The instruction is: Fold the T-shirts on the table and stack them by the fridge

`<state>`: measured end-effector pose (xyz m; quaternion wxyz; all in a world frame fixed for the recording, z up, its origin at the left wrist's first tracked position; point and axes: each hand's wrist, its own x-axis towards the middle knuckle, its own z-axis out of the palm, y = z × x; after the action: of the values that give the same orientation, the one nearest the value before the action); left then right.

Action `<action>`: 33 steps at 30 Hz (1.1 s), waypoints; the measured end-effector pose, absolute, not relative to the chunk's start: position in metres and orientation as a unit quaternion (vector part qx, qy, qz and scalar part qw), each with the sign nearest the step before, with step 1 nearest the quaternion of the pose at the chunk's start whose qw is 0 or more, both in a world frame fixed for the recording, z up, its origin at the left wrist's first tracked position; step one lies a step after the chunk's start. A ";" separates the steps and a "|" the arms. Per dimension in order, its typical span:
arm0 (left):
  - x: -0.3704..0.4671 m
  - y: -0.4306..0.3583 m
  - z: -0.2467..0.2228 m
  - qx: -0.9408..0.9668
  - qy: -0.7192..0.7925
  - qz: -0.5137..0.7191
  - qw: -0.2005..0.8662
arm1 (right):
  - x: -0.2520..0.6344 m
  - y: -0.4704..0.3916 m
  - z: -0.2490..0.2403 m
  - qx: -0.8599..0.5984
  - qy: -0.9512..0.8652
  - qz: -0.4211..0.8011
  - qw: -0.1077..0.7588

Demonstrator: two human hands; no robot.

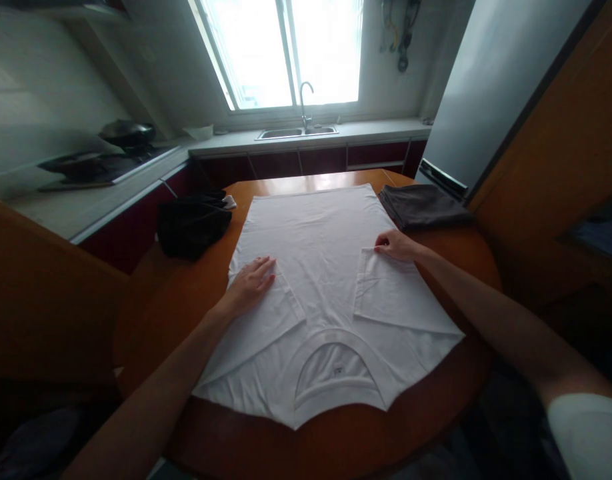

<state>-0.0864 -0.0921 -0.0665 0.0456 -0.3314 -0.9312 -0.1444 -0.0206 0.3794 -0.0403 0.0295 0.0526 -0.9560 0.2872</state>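
Two bare hands lay on a white T-shirt (pixel 321 267) spread flat over a round wooden table (pixel 436 400), its neck opening toward the person and its hem toward the far edge. The shirt covered most of the tabletop, and both short sleeves were folded inward onto the body of the shirt. The left hand (pixel 251 283) rested palm down with the fingers stretched out and flat, pressing on the left folded sleeve (pixel 273 313) near its upper edge; it gripped nothing. The right hand (pixel 393 245) was well apart from it, on the other side of the shirt, with the fingertips pinched together on the top corner of the right folded sleeve (pixel 393 293). A small label (pixel 339 368) showed inside the collar (pixel 331 373).

Beside the shirt on the left, a crumpled dark garment (pixel 193 227) sat at the table's edge, with a bit of white cloth at its far end. On the right, a folded grey cloth (pixel 421 205) lay just beside the shirt's far corner. Behind the table ran a counter with a sink (pixel 296 133) and a tap (pixel 305 103) under a bright window (pixel 286 50). A dark pan (pixel 129 132) stood on the stove (pixel 101 167) to the left, and a tall grey fridge (pixel 491 87) stood on the right.
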 end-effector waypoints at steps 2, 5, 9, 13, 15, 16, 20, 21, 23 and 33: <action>-0.087 -0.092 -0.066 -0.332 -0.931 -0.143 0.046 | -0.021 0.380 -0.042 0.050 -0.959 0.277 0.040; -0.086 -0.091 -0.065 -0.334 -0.931 -0.142 0.045 | -0.017 0.378 -0.041 0.025 -0.969 0.240 0.052; -0.085 -0.090 -0.064 -0.333 -0.930 -0.148 0.047 | 0.007 0.364 -0.041 -0.002 -0.978 0.154 0.138; -0.085 -0.090 -0.065 -0.330 -0.932 -0.143 0.043 | 0.044 0.351 -0.052 0.012 -0.981 0.108 0.162; -0.085 -0.090 -0.065 -0.330 -0.932 -0.144 0.043 | 0.059 0.352 -0.060 0.002 -0.986 0.107 0.131; -0.085 -0.090 -0.065 -0.329 -0.932 -0.145 0.043 | 0.064 0.354 -0.064 -0.003 -0.987 0.110 0.117; -0.083 -0.090 -0.064 -0.332 -0.931 -0.145 0.045 | 0.078 0.364 -0.068 -0.013 -0.985 0.100 0.140; -0.083 -0.090 -0.064 -0.332 -0.931 -0.145 0.046 | 0.082 0.366 -0.067 -0.014 -0.985 0.094 0.145; -0.083 -0.090 -0.063 -0.332 -0.931 -0.143 0.045 | 0.090 0.368 -0.067 -0.014 -0.988 0.088 0.127; -0.086 -0.090 -0.068 -0.333 -0.932 -0.135 0.052 | 0.115 0.382 -0.075 -0.119 -0.981 0.103 0.111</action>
<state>-0.0861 -0.0905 -0.0685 0.0519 -0.3326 -0.9319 -0.1352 0.1150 0.3825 -0.0752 0.1108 -0.1188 -0.9813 0.1030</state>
